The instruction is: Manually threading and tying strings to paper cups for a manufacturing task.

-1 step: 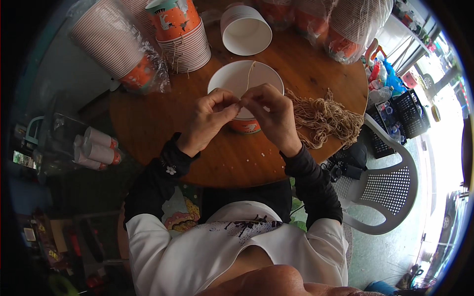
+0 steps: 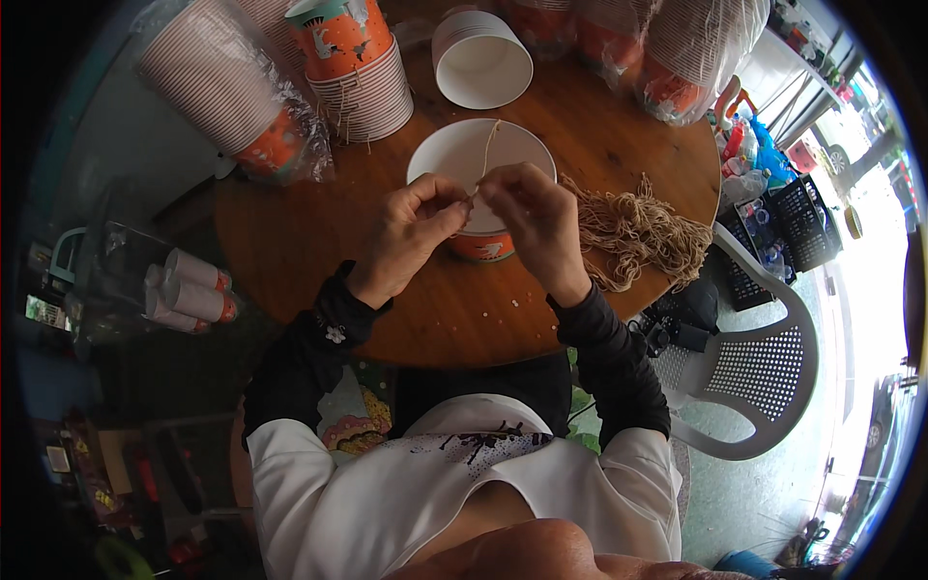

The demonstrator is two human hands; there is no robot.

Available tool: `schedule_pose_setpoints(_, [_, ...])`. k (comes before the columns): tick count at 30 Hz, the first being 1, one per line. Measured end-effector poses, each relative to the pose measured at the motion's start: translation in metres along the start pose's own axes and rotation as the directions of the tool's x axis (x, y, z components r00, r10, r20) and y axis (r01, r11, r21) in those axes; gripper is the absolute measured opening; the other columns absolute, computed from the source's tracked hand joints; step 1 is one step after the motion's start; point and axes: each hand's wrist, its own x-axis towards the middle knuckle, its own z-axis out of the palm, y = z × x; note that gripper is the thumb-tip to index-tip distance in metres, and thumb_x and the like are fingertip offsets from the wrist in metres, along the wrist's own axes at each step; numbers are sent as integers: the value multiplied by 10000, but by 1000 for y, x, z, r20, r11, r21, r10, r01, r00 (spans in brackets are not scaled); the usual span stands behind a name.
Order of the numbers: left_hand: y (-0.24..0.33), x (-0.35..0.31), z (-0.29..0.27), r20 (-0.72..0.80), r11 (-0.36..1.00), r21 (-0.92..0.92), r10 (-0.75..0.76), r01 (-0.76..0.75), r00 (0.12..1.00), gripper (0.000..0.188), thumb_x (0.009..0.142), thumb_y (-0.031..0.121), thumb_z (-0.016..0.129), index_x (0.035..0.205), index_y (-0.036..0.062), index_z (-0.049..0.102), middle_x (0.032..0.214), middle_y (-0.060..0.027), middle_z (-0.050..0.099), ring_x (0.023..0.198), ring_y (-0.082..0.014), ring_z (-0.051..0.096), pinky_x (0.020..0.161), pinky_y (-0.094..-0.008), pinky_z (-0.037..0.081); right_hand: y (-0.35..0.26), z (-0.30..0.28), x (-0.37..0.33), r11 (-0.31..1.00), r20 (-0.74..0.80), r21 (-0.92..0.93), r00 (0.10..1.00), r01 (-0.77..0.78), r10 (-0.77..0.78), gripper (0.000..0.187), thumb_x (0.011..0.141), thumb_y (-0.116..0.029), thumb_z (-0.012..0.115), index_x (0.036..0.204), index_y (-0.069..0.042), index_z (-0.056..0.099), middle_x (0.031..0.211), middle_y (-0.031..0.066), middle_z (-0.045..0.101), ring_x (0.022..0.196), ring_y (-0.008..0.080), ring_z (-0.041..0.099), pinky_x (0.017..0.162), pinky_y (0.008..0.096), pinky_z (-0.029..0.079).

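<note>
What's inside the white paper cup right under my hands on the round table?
The paper cup shows a bare white inside with one strand of string running across it up to the fingers. The near part of its inside is covered by both hands, so it cannot be seen.

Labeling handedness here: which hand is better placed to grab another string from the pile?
Right, probably. The right hand sits next to the loose pile of tan strings on the table's right side. The left hand is across the paper cup, farther away. Both pinch one string.
</note>
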Motion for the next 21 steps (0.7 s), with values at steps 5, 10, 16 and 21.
schedule_pose_setpoints(5, [-4, 1, -2, 0, 998, -56, 20, -20, 1000, 98, 938, 48, 602, 1029, 14, 613, 918, -10, 632, 824, -58, 610, 757, -213, 518, -10, 1, 0, 977, 23, -175, 993, 119, -117, 100, 848, -36, 679, 941, -4, 665, 863, 82, 649, 814, 190, 653, 751, 293, 508])
schedule_pose_setpoints(10, [-6, 0, -1, -2, 991, 83, 108, -107, 994, 80, 937, 23, 591, 1016, 15, 600, 901, -3, 627, 775, -55, 611, 714, -204, 523, -15, 4, -2, 953, 64, -273, 991, 133, -120, 120, 822, -29, 686, 935, 2, 658, 883, 100, 656, 840, 217, 669, 715, 320, 521])
schedule_pose_setpoints(16, [-3, 0, 1, -44, 978, 149, 150, -142, 988, 84, 938, 8, 584, 1021, 19, 582, 885, 4, 614, 766, -39, 602, 707, -205, 526, -8, 9, -5, 881, 52, -384, 959, 277, -279, 166, 779, -17, 685, 941, -27, 647, 851, 100, 628, 785, 271, 646, 672, 370, 521])
schedule_pose_setpoints(21, [-8, 1, -2, -62, 981, 55, 189, -186, 980, 84, 947, 20, 587, 1030, 23, 575, 885, 4, 615, 773, -44, 602, 725, -202, 522, -7, 8, -8, 702, 164, -500, 851, 507, -499, 188, 790, -19, 687, 972, -36, 644, 846, 90, 623, 772, 255, 640, 687, 354, 523])
